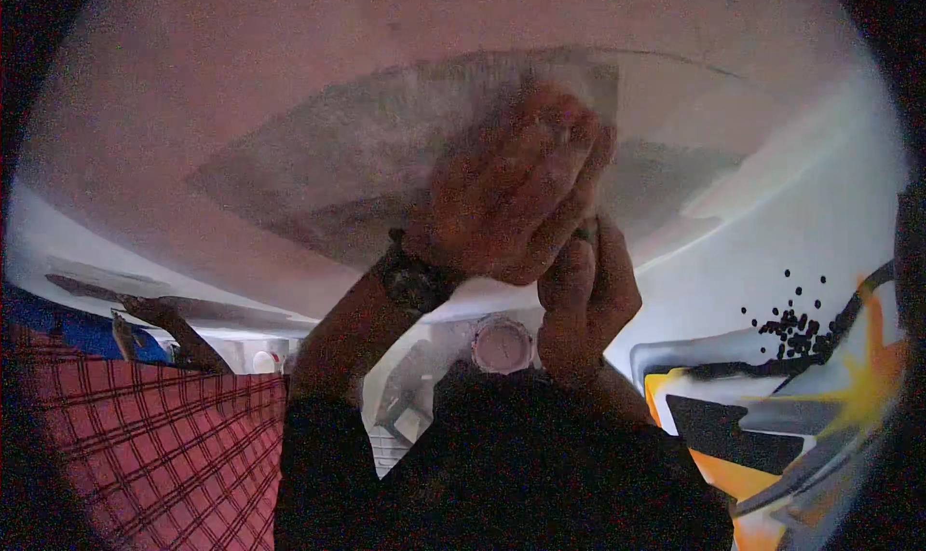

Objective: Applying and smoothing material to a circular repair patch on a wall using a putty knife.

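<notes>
My left hand [516, 189], with a dark watch [413, 279] on its wrist, is raised in front of a broad pinkish curved surface [289, 59]. Its fingers are closed and pressed together. Just below and to its right, my right hand [586, 286] is also closed, thumb against fingers, close to the left hand's edge. Whatever either hand holds is hidden in the dim, grainy picture. Behind both hands a grey, lens-shaped patch [328, 155] spreads over the surface, with a straight upright edge right of my left fingertips. Whether the hands touch the patch, I cannot tell.
At the left is a red checked cloth [164, 435], with another person's raised arm [178, 324] behind it and something blue [82, 329] beside. A round pinkish dial [502, 344] shows low between my arms. A wall painted yellow, black and grey [772, 406] stands right.
</notes>
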The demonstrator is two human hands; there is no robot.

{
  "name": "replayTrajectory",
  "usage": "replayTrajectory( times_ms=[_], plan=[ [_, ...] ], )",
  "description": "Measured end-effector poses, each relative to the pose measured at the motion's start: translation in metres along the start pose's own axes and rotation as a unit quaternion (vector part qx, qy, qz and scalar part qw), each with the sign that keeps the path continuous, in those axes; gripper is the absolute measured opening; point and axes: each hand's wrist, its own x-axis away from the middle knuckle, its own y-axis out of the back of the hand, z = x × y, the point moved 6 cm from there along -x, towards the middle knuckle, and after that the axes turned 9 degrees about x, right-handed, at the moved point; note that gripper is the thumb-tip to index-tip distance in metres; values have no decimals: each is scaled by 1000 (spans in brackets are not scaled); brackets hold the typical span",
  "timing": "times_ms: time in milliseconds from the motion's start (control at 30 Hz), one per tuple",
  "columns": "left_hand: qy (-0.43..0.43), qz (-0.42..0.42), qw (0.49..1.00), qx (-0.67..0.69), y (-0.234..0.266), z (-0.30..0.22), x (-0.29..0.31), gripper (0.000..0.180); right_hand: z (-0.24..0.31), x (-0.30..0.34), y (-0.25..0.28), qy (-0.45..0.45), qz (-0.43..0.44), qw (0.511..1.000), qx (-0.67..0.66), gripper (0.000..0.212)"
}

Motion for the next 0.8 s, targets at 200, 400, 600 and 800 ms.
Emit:
replayTrajectory(
  times_ms=[200, 400, 600, 800],
  plan=[
    [9, 33, 999, 39, 2, 2, -6, 35, 8, -8, -5, -15, -9, 1000, -5, 27],
    [100, 105, 986, 81, -28, -28, 47, 44, -39, 25, 10, -14, 36, 998, 52, 29],
    [311, 40, 927, 207, -18, -77, 133, 38, -62, -16, 94, -31, 93, 990, 98, 29],
    [548, 75, 780, 292, -35, -105, 211, 27, 45, -116, 166, 160, 48, 924, 343, 22]
  ],
)
